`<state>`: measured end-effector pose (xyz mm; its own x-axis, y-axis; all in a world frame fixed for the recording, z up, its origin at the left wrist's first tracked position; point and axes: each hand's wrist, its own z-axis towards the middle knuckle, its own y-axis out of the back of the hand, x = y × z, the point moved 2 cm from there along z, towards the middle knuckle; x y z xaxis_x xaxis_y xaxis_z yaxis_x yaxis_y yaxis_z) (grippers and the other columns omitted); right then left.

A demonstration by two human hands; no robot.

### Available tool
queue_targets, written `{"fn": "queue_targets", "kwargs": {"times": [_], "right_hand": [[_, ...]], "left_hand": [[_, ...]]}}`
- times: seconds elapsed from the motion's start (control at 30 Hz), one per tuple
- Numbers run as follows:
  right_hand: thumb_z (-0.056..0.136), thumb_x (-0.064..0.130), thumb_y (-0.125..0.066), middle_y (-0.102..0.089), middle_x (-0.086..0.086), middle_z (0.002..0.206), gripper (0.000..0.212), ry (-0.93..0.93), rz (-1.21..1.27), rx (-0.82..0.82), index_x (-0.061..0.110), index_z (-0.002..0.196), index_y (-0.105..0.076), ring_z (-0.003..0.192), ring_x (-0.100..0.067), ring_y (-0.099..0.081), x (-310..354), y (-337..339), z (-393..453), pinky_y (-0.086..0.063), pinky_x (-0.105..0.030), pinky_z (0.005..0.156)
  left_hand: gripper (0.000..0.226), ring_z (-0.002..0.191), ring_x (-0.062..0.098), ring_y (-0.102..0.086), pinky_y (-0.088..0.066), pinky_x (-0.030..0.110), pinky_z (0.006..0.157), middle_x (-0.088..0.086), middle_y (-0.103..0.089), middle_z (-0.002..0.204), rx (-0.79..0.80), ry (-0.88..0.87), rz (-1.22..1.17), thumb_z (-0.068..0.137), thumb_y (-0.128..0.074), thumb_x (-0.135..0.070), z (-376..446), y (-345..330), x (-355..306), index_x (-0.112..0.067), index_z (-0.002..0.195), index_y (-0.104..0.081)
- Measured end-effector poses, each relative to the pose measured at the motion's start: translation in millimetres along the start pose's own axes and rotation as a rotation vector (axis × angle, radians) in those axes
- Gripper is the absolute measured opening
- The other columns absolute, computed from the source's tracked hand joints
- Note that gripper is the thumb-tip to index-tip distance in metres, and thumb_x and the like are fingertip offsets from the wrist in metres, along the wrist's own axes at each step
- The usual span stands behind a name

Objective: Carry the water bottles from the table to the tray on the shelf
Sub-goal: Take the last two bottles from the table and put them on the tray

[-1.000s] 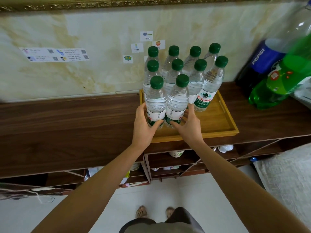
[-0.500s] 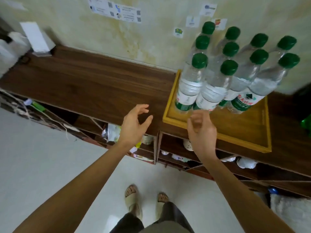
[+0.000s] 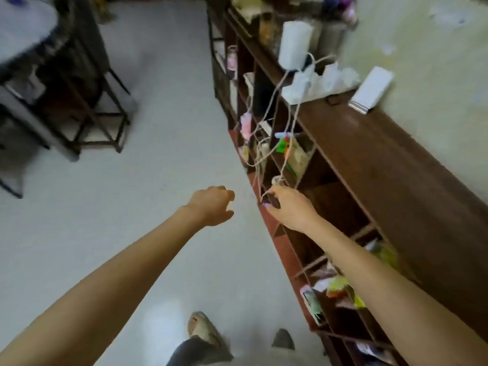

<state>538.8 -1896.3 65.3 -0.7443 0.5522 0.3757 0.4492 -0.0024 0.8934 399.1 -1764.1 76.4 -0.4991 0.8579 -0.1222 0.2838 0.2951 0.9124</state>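
Both hands are empty. The left hand hangs over the pale floor with its fingers loosely curled, holding nothing. The right hand is out in front of the shelf, fingers relaxed and partly spread, close to a tangle of white cords that droop down the shelf front; whether a fingertip touches a cord cannot be told through the blur. No water bottle or tray is in view.

The shelf runs along the right side, its dark wooden top bare in the middle. At the far end of the top stand a white cylinder, a heap of crumpled white plastic and a flat white box leaning near the wall. The open compartments below hold small colourful packets, too blurred to name. At upper left the edge of a round bench shows, on dark metal legs. The person's feet are at the bottom edge, on the floor.
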Motion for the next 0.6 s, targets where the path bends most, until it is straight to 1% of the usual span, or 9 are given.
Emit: {"fn": "queue_targets", "kwargs": {"times": [0.1, 0.17, 0.27, 0.4, 0.6], "right_hand": [[0.089, 0.028, -0.061, -0.061, -0.011, 0.125, 0.041, 0.145, -0.058, 0.146, 0.011, 0.125, -0.052, 0.116, -0.03, -0.057, 105, -19, 80, -0.045, -0.034, 0.092], [0.089, 0.03, -0.06, -0.059, -0.009, 0.128, 0.042, 0.229, -0.101, 0.203, 0.014, 0.127, -0.051, 0.116, -0.029, -0.056, 176, -30, 125, -0.047, -0.035, 0.094], [0.091, 0.032, -0.057, -0.057, -0.007, 0.13, 0.041, 0.354, -0.143, 0.251, 0.016, 0.129, -0.05, 0.117, -0.028, -0.055, 279, -44, 177, -0.046, -0.034, 0.092], [0.091, 0.031, -0.056, -0.057, -0.006, 0.13, 0.041, 0.548, -0.223, 0.286, 0.016, 0.129, -0.049, 0.117, -0.027, -0.054, 398, -66, 238, -0.045, -0.032, 0.091], [0.093, 0.031, -0.056, -0.056, -0.006, 0.131, 0.043, 0.796, -0.305, 0.361, 0.016, 0.132, -0.047, 0.117, -0.027, -0.054, 557, -108, 337, -0.047, -0.037, 0.093]], "left_hand": [[0.046, 0.125, 0.026, -0.051, -0.044, 0.038, 0.095, 0.005, -0.051, 0.137, -0.002, 0.138, 0.015, 0.097, -0.049, -0.035, -24, 19, 109, -0.019, 0.141, -0.044], [0.046, 0.124, 0.026, -0.052, -0.044, 0.037, 0.094, 0.005, -0.052, 0.136, -0.034, 0.23, 0.008, 0.097, -0.049, -0.035, -42, 36, 177, -0.019, 0.14, -0.045], [0.045, 0.123, 0.027, -0.052, -0.044, 0.037, 0.093, 0.005, -0.052, 0.136, -0.087, 0.383, -0.031, 0.098, -0.048, -0.036, -69, 60, 273, -0.019, 0.14, -0.045], [0.045, 0.122, 0.027, -0.052, -0.044, 0.036, 0.092, 0.005, -0.053, 0.135, -0.122, 0.576, -0.096, 0.098, -0.048, -0.037, -95, 72, 389, -0.02, 0.139, -0.045], [0.046, 0.123, 0.027, -0.052, -0.044, 0.037, 0.095, 0.005, -0.052, 0.137, -0.142, 0.869, -0.222, 0.098, -0.049, -0.038, -116, 72, 537, -0.02, 0.14, -0.044]]}}
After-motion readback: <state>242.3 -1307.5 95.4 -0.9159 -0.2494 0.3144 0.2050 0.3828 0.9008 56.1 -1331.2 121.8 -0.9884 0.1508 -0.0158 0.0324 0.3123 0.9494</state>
